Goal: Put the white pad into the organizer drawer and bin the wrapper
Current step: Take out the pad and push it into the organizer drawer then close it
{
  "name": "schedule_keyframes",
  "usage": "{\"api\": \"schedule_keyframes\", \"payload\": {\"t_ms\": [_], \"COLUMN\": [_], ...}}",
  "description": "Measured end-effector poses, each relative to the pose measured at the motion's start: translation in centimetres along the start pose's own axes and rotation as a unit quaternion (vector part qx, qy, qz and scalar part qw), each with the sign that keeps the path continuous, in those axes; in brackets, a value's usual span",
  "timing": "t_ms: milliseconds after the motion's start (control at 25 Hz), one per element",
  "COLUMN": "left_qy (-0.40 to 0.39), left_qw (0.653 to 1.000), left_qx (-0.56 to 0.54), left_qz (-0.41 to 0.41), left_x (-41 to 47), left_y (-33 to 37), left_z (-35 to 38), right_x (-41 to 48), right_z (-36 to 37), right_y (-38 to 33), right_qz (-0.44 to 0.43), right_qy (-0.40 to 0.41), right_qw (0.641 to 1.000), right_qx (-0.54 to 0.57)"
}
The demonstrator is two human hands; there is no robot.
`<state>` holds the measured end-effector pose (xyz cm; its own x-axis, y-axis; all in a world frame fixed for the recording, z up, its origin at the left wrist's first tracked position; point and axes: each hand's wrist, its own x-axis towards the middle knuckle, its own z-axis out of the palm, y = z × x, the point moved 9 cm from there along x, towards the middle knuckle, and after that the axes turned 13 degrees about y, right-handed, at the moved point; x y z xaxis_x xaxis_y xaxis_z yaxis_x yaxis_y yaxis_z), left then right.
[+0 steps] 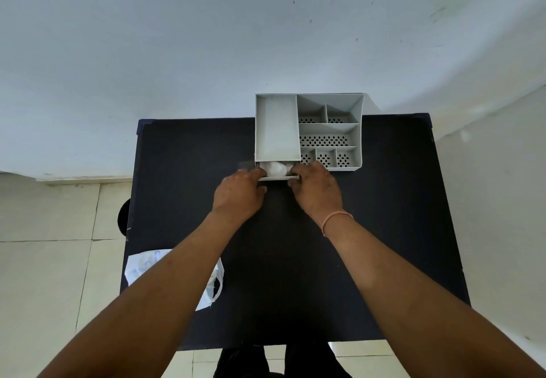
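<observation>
A grey organizer (307, 129) with several compartments stands at the far edge of the dark table (295, 259). Its small drawer (279, 177) is pulled out a little at the front left. White pads (276, 167) lie inside the drawer. My left hand (239, 194) grips the drawer's left front corner. My right hand (317, 188) holds the drawer's right front corner. A faint clear wrapper (247, 165) shows just above my left hand's fingers; whether the hand holds it I cannot tell.
A white plastic bag (212, 283) lies at the table's near left, partly under my left forearm. A dark round object (123, 218) sits on the tiled floor left of the table. A wall rises right behind the organizer.
</observation>
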<state>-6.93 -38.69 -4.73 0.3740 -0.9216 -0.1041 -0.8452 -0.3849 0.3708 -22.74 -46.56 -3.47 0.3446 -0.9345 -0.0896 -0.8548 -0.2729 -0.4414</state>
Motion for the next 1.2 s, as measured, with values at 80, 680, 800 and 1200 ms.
{"api": "schedule_keyframes", "payload": {"t_ms": [80,680,800,1200], "left_qy": [-0.02,-0.007,-0.021,0.079], "left_qw": [1.0,0.618,0.66,0.737], "left_qx": [-0.011,-0.631,-0.582,-0.425], "left_qz": [0.001,-0.469,-0.474,-0.52], "left_x": [0.5,-2.0,-3.5,-11.4], "left_y": [0.6,-0.6,-1.6,-12.5], "left_z": [0.2,2.4,2.1,-2.1], "right_x": [0.1,-1.3,-2.6,-6.6], "right_z": [0.9,1.9,1.6,6.4], "right_y": [0.2,1.6,1.1,-8.9], "right_qz": [0.016,0.447,0.447,0.252], "right_qy": [-0.036,0.005,0.005,-0.126], "right_qw": [0.999,0.754,0.766,0.901], "right_qx": [-0.004,0.481,0.461,0.33]}}
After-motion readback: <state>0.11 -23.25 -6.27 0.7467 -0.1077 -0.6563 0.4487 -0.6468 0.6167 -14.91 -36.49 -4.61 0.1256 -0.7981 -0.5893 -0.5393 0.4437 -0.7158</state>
